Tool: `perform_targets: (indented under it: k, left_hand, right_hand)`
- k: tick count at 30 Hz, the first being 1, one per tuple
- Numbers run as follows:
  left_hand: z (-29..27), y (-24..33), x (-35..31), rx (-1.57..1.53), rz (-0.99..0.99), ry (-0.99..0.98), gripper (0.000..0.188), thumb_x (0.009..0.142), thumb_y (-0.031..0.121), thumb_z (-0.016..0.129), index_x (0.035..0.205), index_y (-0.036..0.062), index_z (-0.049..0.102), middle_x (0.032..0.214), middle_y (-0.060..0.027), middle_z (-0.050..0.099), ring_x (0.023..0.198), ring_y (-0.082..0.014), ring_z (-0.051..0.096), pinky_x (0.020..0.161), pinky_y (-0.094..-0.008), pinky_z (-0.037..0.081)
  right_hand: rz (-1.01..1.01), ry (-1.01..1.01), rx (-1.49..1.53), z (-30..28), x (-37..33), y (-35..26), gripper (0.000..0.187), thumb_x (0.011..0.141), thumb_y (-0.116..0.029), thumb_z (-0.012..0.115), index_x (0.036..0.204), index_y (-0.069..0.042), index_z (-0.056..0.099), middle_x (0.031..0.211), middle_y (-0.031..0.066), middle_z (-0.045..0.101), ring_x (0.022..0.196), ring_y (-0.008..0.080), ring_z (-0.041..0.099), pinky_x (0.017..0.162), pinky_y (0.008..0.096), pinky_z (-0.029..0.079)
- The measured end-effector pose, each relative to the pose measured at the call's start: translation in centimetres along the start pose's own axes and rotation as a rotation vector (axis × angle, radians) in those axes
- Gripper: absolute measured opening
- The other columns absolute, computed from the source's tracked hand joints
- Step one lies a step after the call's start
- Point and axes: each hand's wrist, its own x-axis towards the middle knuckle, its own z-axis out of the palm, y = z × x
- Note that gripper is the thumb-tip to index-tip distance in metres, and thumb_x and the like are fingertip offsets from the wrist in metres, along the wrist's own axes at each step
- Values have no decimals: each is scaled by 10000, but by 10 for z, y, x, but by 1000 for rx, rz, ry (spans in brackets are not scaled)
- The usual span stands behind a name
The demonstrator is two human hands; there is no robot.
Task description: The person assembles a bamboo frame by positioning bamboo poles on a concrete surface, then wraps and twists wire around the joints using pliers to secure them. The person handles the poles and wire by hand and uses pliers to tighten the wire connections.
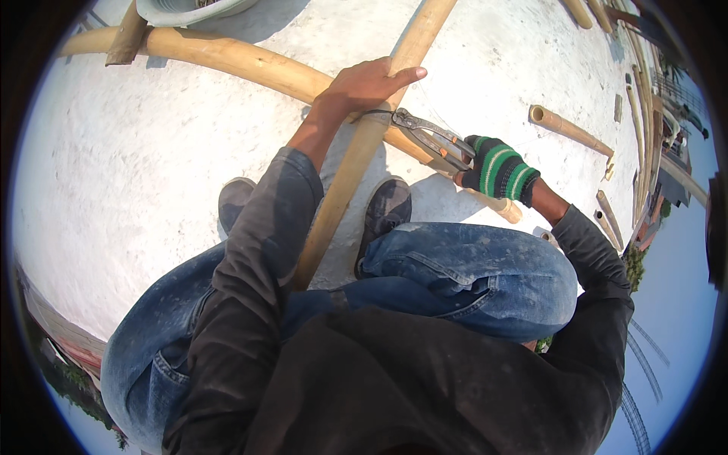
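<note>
Two bamboo poles cross in front of me, a split or slimmer pole [343, 178] lying over a long round pole [235, 62]. A dark wire tie [373, 112] goes around the crossing. My bare left hand [364, 85] presses on the poles just above the tie, thumb stretched out to the right and the other fingers partly hidden. In a green and black striped glove, my right hand [497, 168] is closed around the handles of a pair of pincers [432, 136]. The pincers' jaws are at the tie, on the right side of the crossing.
A pale basin [193, 14] stands at the top left, by a short cross-piece of bamboo [127, 34]. Cut bamboo pieces [572, 132] lie to the right, with long poles [643, 136] along the far right edge. My shoes [387, 212] are close below the crossing.
</note>
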Motion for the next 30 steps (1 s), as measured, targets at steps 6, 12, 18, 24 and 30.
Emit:
perform_targets:
  k: [6,12,18,24,30]
  left_hand:
    - [0,1,-2,12,-4,35,987,889,902,491,1316,38,701,1050,-179,737,1068,-322,707,936,-453,528]
    - [2,1,1,-14,-22,8,992,881,903,507,1307,29,705,1036,-175,738,1058,-312,705,922,-448,525]
    - [-1,2,-2,-12,-17,11,999,874,907,519,1304,26,706,1035,-179,736,1059,-318,702,925,-441,523]
    - [1,1,1,-29,-13,10,992,872,908,523,1307,36,708,1081,-189,739,1100,-330,698,958,-455,521]
    - [3,-3,3,3,1,50,994,873,910,511,1300,35,711,1086,-189,741,1101,-332,699,952,-460,522]
  right_hand:
    - [-340,725,-600,-8,-7,10,421,936,-328,758,1197,-17,648,972,186,669,835,329,697,741,472,548]
    - [62,-175,290,-11,15,19,681,1003,-674,629,842,-18,716,574,61,613,504,201,659,482,369,546]
    - [-62,-585,986,19,7,22,773,1053,-579,606,1523,25,498,1054,191,775,964,266,775,850,406,650]
    - [-20,-353,670,4,0,18,589,1018,-573,672,1231,-26,724,956,137,781,908,190,764,771,342,627]
    - [61,-255,599,-5,-5,5,616,1014,-637,642,1022,-31,754,644,25,645,531,124,642,496,297,551]
